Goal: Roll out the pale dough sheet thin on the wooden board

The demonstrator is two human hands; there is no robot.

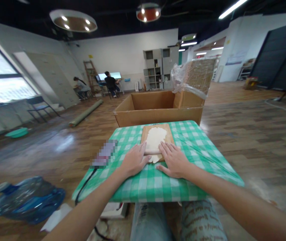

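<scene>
Left hand [134, 160]: flat, palm down, fingers spread and extended, gripping nothing. Fingertips rest on the near, rolled edge of the dough [155, 140]; the heel of the hand lies on the tablecloth [195, 147].

Right hand [174, 160]: flat, palm down, fingers stretched forward, gripping nothing. Fingertips press on the same rolled edge, just beside the left hand.

Dough: pale, thin sheet, spread along the cutting board [148, 131], its near end rolled up under both hands. A small ragged piece sticks out past the board's near edge, between the two hands.

Cutting board: light wood, lying lengthwise at the middle of the table, far end near the table's far edge.

Tablecloth: green and white check, covering a small table.

Blurred object [105, 153]: left of the board on the cloth, pixelated, with a dark cable [83, 187] running off the table's left edge.

Cardboard box [158, 107]: open, on the floor just beyond the table. A second box wrapped in clear plastic [195, 76] stands behind it to the right.

Blue plastic bag [27, 200]: on the wooden floor, lower left.

Two people [96, 85]: seated at desks by the far wall.
</scene>
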